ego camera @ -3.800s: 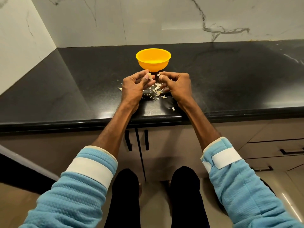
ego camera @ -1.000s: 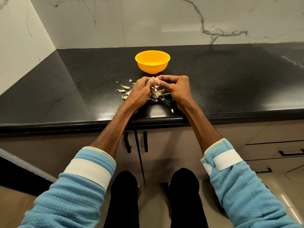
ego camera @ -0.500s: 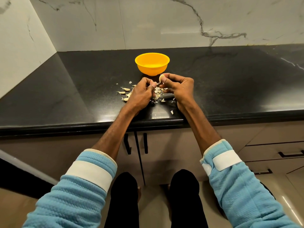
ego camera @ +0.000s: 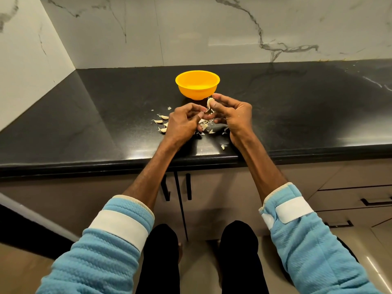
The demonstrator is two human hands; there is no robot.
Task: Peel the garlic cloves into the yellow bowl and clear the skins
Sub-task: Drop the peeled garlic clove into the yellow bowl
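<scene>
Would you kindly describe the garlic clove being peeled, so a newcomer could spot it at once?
On the black countertop stands a yellow bowl. Just before its near right edge, the right hand pinches a pale garlic clove between thumb and forefinger. Unlike the loose cloves lying on the counter further left, it is held up in the air.

Yellow bowl [ego camera: 197, 90] upright, clove [ego camera: 210, 102] pinched, skins [ego camera: 209, 128] scattered

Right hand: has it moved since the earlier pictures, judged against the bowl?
Yes. The right hand, pinching a clove, has moved away from the person toward the bowl; its fingertips now lie beside the bowl's base.
</scene>
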